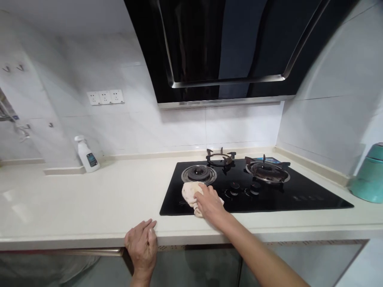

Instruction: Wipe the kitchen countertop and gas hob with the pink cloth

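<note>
My right hand (211,201) presses a pale, crumpled cloth (191,192) onto the front left of the black glass gas hob (299,199). Just behind the cloth is the left burner (199,174), which has no pan support over it. A loose pan support (220,158) sits at the back of the hob. The right burner (267,171) carries its own support. Two control knobs (235,188) are to the right of the cloth. My left hand (142,243) rests on the front edge of the worktop, holding nothing, its fingers lying on the surface.
A white spray bottle (87,155) stands against the wall at the left. The black range hood (221,52) overhangs the hob. At the far right is a teal container (369,175). The pale worktop (128,187) runs left from the hob; wall sockets (105,97) are above it.
</note>
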Tool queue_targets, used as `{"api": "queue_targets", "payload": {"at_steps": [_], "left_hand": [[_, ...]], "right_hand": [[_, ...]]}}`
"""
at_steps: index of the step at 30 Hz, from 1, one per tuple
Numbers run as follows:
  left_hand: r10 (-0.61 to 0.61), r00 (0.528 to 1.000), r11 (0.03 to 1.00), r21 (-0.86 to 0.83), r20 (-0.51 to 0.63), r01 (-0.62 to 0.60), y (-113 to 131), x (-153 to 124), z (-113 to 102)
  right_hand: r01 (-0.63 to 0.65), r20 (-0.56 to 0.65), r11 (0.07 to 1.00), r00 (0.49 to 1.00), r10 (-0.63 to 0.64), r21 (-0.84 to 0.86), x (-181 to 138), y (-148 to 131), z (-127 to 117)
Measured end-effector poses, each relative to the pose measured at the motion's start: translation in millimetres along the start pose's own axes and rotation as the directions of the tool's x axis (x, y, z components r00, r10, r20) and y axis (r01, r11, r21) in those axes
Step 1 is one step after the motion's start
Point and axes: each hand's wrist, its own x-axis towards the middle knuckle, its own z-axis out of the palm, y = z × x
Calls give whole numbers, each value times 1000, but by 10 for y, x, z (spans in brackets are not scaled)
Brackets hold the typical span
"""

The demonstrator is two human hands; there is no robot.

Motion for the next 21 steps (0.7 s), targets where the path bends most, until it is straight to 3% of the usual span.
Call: {"api": "queue_targets", "payload": {"at_steps": [7,12,17,21], "left_hand": [[-17,1000,1000,3,-18,18,4,-40,24],[-17,999,1000,3,-45,17,23,-46,37],[-19,999,1000,0,-49,19,41,-36,34],[-25,998,1000,18,-61,26,29,-53,57]], "right_hand": [[-112,37,991,993,115,-68,611,191,146],[-155,48,984,986,160,-82,665,163,153],[-119,76,990,989,125,-78,448,-153,103],[62,112,997,992,-57,-43,225,-627,156]]}}
